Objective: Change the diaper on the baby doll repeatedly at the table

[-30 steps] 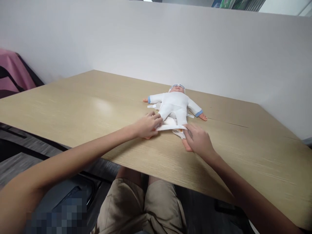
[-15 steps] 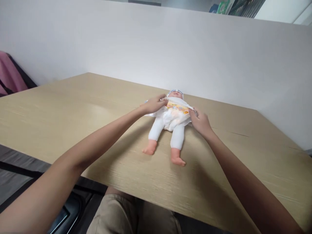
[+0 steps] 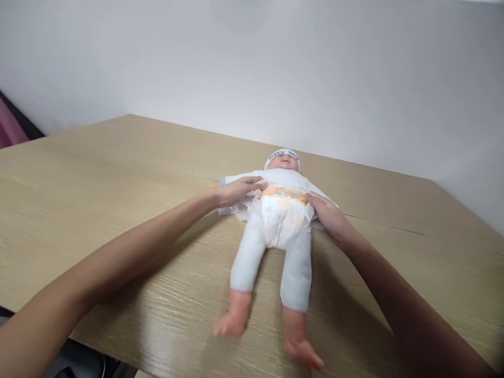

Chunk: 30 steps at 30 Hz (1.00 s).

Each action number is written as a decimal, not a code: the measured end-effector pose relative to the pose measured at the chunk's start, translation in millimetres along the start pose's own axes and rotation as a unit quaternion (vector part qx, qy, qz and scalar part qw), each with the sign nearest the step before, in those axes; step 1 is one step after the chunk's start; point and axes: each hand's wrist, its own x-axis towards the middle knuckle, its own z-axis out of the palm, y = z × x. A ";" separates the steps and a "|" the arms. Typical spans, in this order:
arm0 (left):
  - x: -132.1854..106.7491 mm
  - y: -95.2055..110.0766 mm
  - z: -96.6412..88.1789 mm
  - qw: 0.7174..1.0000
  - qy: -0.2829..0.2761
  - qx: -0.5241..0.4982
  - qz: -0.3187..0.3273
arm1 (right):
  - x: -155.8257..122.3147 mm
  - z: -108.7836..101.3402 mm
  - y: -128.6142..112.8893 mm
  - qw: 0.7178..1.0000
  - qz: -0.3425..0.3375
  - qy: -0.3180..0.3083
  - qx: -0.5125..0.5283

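A baby doll [image 3: 297,275] in white clothes and a white cap with blue lettering lies on its back, feet towards me. Around its hips is a white diaper [image 3: 280,223] with an orange printed waistband. My left hand [image 3: 238,190] pinches the waistband's left corner at the belly, fingers closed. At the opposite corner, my right hand [image 3: 327,214] has its thumb and fingers closed on the band. The diaper's thin side flaps stick out loosely beneath both hands. My fingers partly hide the band's two ends.
The doll lies on a light wood-grain table [image 3: 118,173] with thin seams in its top. A plain pale wall [image 3: 252,73] stands behind the far edge. Something pink and black [image 3: 13,123] shows at the far left.
The diaper's front has come down from over the doll's chest to its belly, both hands moving with it. The doll appears larger and closer, and its chest now shows.
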 end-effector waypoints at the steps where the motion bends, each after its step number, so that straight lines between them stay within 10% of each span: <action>1: -8.6 1.3 2.9 1.000 -0.014 -0.015 -0.009 | -7.9 -3.9 -2.0 1.000 0.010 -0.012 0.004; 6: -27.8 11.8 11.1 0.999 -0.010 -0.014 -0.043 | -26.3 -20.2 -19.3 0.993 0.059 -0.077 0.073; 15: -35.5 41.5 2.5 0.980 0.121 0.158 -0.007 | -74.5 -43.0 12.6 0.995 -0.008 0.068 -0.079; 23: -17.3 67.3 89.4 0.844 0.061 0.475 0.241 | -96.2 -34.3 31.5 0.972 -0.017 0.103 -0.211; 30: 12.4 40.8 122.6 0.790 0.050 0.577 0.199 | -92.2 -30.3 30.8 0.974 0.039 0.105 -0.195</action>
